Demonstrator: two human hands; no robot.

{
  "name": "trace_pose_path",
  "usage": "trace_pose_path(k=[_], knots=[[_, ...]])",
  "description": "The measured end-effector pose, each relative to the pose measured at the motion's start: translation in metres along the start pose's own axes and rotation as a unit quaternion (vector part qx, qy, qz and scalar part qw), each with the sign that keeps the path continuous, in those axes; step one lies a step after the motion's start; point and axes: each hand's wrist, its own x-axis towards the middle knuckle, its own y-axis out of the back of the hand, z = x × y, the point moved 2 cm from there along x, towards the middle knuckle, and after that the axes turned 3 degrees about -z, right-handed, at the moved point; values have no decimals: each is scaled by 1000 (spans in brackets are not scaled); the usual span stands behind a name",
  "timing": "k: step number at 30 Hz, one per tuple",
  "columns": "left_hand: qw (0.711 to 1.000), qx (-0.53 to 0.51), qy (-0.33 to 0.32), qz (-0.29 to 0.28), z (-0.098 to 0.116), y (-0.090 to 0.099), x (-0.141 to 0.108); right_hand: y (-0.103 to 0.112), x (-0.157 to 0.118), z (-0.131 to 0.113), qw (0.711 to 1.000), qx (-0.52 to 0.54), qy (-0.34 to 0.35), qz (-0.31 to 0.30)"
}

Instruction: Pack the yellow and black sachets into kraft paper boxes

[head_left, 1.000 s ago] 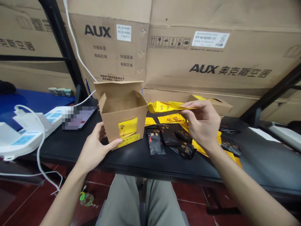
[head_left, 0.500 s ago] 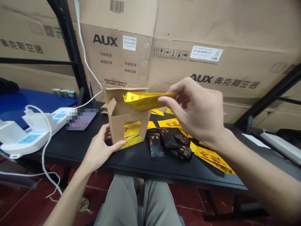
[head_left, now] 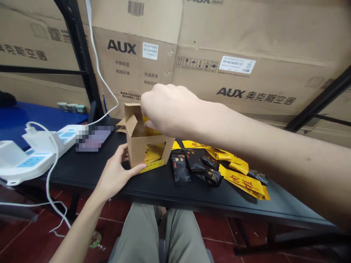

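Observation:
A brown cardboard box [head_left: 136,151] with a cut-out window stands upright on the black table, its top open. My left hand [head_left: 115,173] grips its lower left side, thumb across the front. Over the opening, my right hand [head_left: 164,107] is closed, fingers pointing down at the mouth of the box. A bit of a yellow packet [head_left: 147,121] shows beneath that hand; most of it is hidden. Through the window I see yellow packets [head_left: 153,153] inside. To the right lie several black sachets [head_left: 181,170] and yellow packets with dark lettering [head_left: 244,182].
A white power strip [head_left: 38,157] with plugs and cables lies on the left, beside a phone with a blurred-out screen [head_left: 94,139]. Large AUX cartons [head_left: 203,84] stand behind the table. Black metal posts [head_left: 78,47] rise at both sides.
My right hand has moved left and down to the box opening, taking the yellow packet into its mouth. My left hand stays on the box.

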Motion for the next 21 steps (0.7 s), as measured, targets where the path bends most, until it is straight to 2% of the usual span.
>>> trace_pose_path(k=[5, 10, 13, 16, 21], knots=[[1000, 5, -6, 1, 0, 0, 1, -21, 30, -5, 993, 27, -22, -117], [1000, -13, 7, 3, 1, 0, 1, -40, 60, 0, 965, 98, -67, -233], [1000, -16, 9, 6, 1, 0, 0, -47, 70, 9, 956, 186, -42, -224], [1000, -13, 7, 4, 0, 0, 0, -48, 68, 15, 944, 259, -34, -200], [1000, -18, 6, 3, -1, 0, 1, -45, 50, 8, 915, 269, -96, -284]])
